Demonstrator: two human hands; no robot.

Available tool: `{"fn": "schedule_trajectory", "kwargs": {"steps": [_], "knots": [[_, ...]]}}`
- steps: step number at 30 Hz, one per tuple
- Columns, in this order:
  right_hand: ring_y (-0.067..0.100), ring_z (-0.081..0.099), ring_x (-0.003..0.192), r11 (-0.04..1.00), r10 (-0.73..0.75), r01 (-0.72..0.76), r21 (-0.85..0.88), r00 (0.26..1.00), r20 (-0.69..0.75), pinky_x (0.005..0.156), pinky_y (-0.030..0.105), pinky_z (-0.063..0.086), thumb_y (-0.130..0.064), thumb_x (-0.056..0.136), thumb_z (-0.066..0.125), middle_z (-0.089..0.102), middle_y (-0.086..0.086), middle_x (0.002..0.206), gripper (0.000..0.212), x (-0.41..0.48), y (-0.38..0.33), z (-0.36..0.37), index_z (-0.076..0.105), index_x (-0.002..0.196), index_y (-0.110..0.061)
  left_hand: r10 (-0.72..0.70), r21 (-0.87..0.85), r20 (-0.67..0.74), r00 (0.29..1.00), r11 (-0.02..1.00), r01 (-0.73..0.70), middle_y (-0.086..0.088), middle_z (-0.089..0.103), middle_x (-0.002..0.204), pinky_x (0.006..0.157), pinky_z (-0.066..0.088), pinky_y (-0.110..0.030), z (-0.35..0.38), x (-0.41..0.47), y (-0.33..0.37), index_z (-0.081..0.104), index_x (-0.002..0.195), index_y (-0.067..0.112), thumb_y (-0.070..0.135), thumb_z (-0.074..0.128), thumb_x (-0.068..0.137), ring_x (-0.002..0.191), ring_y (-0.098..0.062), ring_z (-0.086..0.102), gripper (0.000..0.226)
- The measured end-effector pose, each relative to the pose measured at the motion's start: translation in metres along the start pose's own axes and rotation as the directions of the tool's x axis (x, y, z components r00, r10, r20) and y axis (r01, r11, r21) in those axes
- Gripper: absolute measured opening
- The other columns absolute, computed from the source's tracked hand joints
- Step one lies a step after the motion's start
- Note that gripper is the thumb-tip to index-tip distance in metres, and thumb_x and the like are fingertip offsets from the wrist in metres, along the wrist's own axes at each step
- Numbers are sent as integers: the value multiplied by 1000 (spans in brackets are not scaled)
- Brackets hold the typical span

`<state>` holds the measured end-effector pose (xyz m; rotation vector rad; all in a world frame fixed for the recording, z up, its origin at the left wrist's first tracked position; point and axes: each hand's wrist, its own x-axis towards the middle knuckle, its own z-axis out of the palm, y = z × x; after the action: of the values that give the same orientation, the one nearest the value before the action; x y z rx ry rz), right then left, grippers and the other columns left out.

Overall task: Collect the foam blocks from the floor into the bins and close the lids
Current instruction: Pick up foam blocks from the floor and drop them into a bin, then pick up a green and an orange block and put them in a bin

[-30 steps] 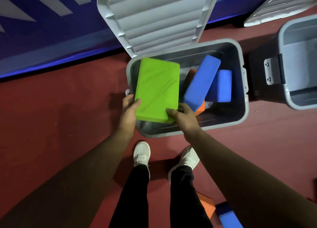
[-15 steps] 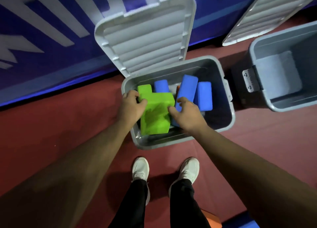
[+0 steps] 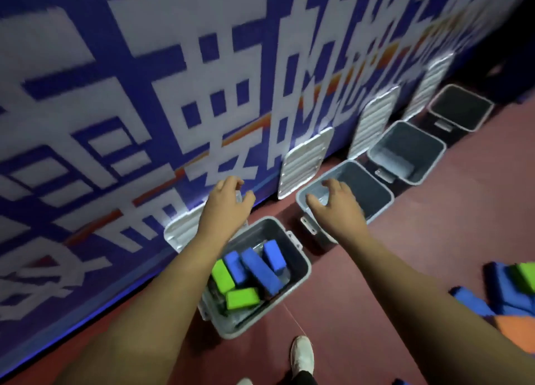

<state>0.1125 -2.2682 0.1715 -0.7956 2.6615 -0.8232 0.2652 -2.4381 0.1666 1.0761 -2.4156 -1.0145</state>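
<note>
Foam blocks fill the nearest bin, five in all. Two are green and three are blue. More lie loose on the red floor at the right edge: at least two blue, one green and one orange. That heap is blurred, so the count is not certain.

The longest blue block lies on a slant across the bin, its long axis running from the far left to the near right. The two shorter blue ones and one green lie roughly parallel to it. The other green block sits crosswise at the near end.

Four grey bins stand in a row along the blue wall banner. The other three run away to the right. Each of the four lids is raised and leans against the banner.

The left hand hovers in front of the nearest bin's lid with fingers loosely curled and nothing in them. Whether it touches the lid cannot be told. The right hand is over the near corner of the second bin with fingers spread, holding nothing. Both forearms cross the view and cover part of the nearest bin's left rim. One white shoe shows on the floor below the bin.
</note>
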Motion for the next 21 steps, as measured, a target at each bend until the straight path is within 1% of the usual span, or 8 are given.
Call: {"fn": "schedule_trajectory", "kwargs": {"steps": [3,6,8,11,13,15,19,21], "knots": [[29,48,125,996,87,-86,10,986,-142,105,46,41,-46,89,57,51,10,136,60,-40,4,-58,49,137,-11,145,29,78,986,989,-147,-3,55,123,92,48,-38,-17,-8,49,56,123,16,32,55,94,111,-20,54,32],[30,49,123,983,182,-182,22,952,-248,103,46,43,-46,89,58,51,12,133,59,-87,26,-104,50,135,-11,260,61,157,953,960,-272,-4,56,122,90,50,-40,-13,-17,90,55,125,17,35,55,94,109,-22,55,36],[29,50,120,965,257,-259,37,913,-318,100,44,44,-45,89,57,51,11,131,54,-121,48,-130,51,132,-12,339,29,210,917,936,-352,-7,57,121,93,49,-41,1,-27,119,57,124,16,35,57,93,109,-25,56,37],[30,50,121,920,371,-388,47,828,-420,101,42,42,-45,90,58,51,12,132,57,-179,87,-163,50,136,-11,435,-37,281,855,895,-444,-10,59,119,94,45,-38,37,-55,166,60,119,10,29,59,92,109,-28,57,34],[32,50,121,883,432,-467,49,766,-477,101,44,41,-44,90,59,53,13,128,57,-222,117,-180,51,135,-10,488,-90,350,800,867,-489,-7,60,119,93,43,-35,67,-84,197,60,119,12,30,59,91,108,-25,57,33],[34,50,120,837,501,-542,82,696,-515,100,46,42,-45,87,60,54,15,123,58,-267,148,-194,53,131,-8,547,-147,420,724,828,-541,-7,60,116,94,44,-36,101,-117,227,60,116,11,30,59,90,108,-25,57,32],[37,51,114,714,637,-685,146,548,-543,94,48,44,-45,86,61,54,16,116,49,-359,210,-209,55,119,-9,631,-228,537,560,748,-624,-7,62,113,95,45,-35,174,-195,277,63,114,11,26,62,88,105,-24,59,30],[37,52,112,638,696,-753,162,474,-539,91,48,45,-46,86,61,54,15,115,50,-406,242,-212,55,119,-8,647,-248,595,477,713,-656,-7,62,114,95,46,-35,212,-239,297,63,115,11,26,62,88,105,-25,59,31]]}}
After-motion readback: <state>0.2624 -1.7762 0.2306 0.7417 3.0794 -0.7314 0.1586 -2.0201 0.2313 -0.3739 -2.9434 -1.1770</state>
